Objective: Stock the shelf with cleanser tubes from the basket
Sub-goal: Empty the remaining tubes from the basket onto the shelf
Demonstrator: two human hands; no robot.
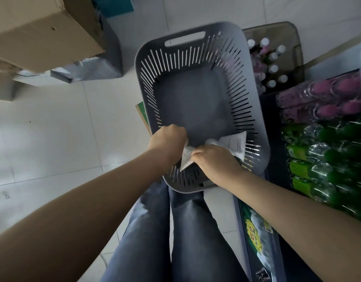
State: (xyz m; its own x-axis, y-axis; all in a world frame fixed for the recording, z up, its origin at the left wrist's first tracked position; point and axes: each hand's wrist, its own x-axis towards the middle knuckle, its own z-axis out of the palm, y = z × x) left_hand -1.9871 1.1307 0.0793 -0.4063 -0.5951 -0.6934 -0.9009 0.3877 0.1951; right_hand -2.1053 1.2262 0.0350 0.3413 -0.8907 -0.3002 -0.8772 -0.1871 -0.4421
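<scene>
A grey slotted plastic basket (187, 49) stands on the floor in front of my legs, its bottom mostly bare. At its near end lie white cleanser tubes. My left hand (167, 139) reaches in and grips one white tube (185, 159) with curled fingers. My right hand (214, 161) is curled around another white tube (235, 143), whose flat end points toward the basket's right wall. Both hands touch near the basket's near rim. The shelf for the tubes is not in view.
Cardboard boxes (39, 31) sit at the upper left on the pale tiled floor (53, 135). To the right are shrink-wrapped green bottles (326, 167), pink bottles (326, 98), and a brown crate (297, 47) of capped bottles behind them. My jeans-clad legs (175, 241) are below the basket.
</scene>
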